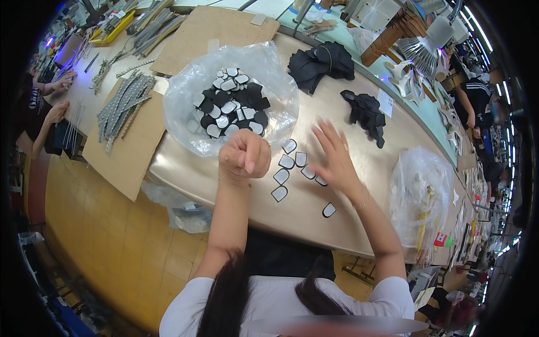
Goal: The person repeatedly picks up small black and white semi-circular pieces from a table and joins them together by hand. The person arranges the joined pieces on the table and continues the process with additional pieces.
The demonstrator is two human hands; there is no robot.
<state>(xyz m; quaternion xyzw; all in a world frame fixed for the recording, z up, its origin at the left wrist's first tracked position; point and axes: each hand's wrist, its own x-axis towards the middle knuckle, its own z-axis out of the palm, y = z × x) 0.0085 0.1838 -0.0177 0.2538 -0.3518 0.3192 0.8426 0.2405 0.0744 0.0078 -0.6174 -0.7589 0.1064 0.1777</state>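
Note:
My left hand (245, 154) is closed, thumb against curled fingers, at the near edge of a clear plastic bag (178, 109). Whatever it may hold is hidden. Inside the spread-out bag lies a heap of small rounded pieces (227, 106), some showing white faces with dark edges, others black. My right hand (337, 160) hovers with fingers spread, slightly blurred, over similar pieces on the metallic tabletop (236, 208). Several of these white-faced pieces (279, 194) lie loosely grouped between my hands, some partly behind the right one. A single piece (329, 210) sits apart, nearer to me.
Two black fabric bundles (321, 63) (366, 115) lie beyond my right hand. Another clear plastic bag (422, 191) stands at the right. Patterned strips (124, 106) rest on cardboard (112, 165) at the left, beside a co-worker's hands (57, 111). A lamp (418, 53) hangs at the far right.

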